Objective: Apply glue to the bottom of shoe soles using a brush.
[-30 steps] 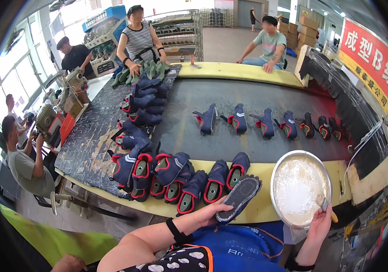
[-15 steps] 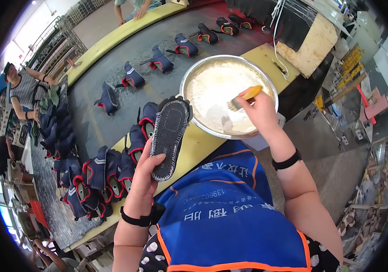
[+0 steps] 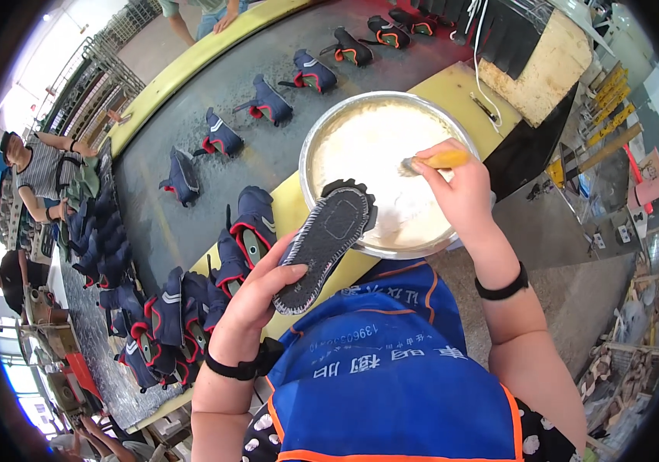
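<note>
My left hand is closed round the heel end of a dark shoe upper, turned sole side up, with pale stitching round its black bottom. Its toe end overlaps the near left rim of a wide metal basin. Creamy white liquid fills the basin. My right hand grips a brush with a yellow handle, bristles pointing left over the liquid. Whether the bristles touch the liquid I cannot tell. Left of my left hand, several navy shoe uppers with red trim stand crowded together.
A row of spaced shoe uppers lies along the dark conveyor belt, edged by yellow boards. Across it, a person in a striped top handles uppers; another person's hand rests at the far edge. A white cable hangs right.
My left hand has tilted the shoe upper rightward, bringing its toe over the basin rim. My right hand and brush have shifted slightly right.
</note>
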The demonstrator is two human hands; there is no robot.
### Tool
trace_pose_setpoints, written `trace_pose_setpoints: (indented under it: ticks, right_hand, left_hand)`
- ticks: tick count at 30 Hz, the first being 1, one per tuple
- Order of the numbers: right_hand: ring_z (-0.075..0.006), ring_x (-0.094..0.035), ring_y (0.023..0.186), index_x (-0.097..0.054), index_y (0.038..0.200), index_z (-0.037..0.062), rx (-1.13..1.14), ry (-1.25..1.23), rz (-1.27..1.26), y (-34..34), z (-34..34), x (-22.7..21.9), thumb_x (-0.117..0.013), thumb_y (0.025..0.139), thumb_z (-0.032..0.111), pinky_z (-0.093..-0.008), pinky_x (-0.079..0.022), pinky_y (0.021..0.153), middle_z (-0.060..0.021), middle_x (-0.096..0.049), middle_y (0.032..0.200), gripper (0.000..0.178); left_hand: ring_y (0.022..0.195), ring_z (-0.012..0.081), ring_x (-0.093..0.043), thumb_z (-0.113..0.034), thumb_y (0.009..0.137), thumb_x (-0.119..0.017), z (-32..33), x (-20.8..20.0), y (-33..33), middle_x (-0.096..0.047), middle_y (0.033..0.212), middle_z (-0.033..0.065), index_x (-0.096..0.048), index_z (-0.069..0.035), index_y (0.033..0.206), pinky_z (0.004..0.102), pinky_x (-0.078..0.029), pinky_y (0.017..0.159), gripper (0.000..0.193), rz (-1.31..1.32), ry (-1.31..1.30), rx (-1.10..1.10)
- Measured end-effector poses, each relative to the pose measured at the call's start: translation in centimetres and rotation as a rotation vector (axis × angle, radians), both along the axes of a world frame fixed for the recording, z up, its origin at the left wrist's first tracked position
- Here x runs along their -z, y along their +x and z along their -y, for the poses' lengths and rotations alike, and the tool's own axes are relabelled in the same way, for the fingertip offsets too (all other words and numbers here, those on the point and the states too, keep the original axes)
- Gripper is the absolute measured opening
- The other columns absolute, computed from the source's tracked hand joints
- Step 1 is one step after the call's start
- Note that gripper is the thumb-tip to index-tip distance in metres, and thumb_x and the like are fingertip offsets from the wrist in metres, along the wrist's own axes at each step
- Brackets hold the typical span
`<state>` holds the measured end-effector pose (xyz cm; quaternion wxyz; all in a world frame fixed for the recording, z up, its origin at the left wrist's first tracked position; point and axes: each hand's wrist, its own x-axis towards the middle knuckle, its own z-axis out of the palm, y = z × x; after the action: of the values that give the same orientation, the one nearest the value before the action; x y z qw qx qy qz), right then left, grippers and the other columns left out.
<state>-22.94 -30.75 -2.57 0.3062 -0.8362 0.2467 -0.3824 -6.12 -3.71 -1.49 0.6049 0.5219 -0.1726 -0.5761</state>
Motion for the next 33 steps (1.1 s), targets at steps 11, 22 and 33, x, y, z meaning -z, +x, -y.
trace_pose_setpoints:
  ticks: [11, 22, 33]
  right_hand:
    - [-0.0189, -0.062, 0.084, -0.069, 0.089, 0.0141, -0.523, -0.290, 0.058, 1.0, -2.9, -3.8, -0.075, 0.079, 0.015, -0.0353, -0.041, 0.087, 0.0009, -0.064, 0.088, 0.011]
    - [-0.0179, -0.062, 0.074, -0.065, 0.084, 0.0025, -0.438, 0.032, 0.259, 2.7, -4.3, -2.8, -0.074, 0.082, 0.000, -0.0288, -0.047, 0.065, -0.0074, -0.062, 0.082, 0.009]
    - [-0.0058, -0.055, 0.053, -0.060, 0.081, 0.0027, -0.267, 0.165, 0.350, 3.0, -6.2, -1.6, -0.069, 0.089, 0.003, -0.0228, -0.043, 0.052, -0.0016, -0.061, 0.066, 0.011]
  left_hand:
    - [0.125, 0.0204, -0.052, -0.012, 0.087, -0.057, 1.8, -1.6, 0.2, -0.055, 0.136, 0.0125, -0.036, -0.001, 0.150, 0.0310, -0.039, 0.105, 0.068, 0.075, 0.093, 0.107]
    - [0.130, 0.0227, -0.050, -0.015, 0.082, -0.059, -0.1, -1.3, 0.8, -0.053, 0.140, 0.0148, -0.036, 0.002, 0.150, 0.0330, -0.036, 0.110, 0.073, -0.024, 0.032, 0.116]
    - [0.128, 0.0242, -0.052, -0.011, 0.079, -0.062, -1.3, -0.2, -0.5, -0.054, 0.138, 0.0162, -0.035, 0.001, 0.149, 0.0354, -0.038, 0.109, 0.076, 0.116, -0.062, -0.014]
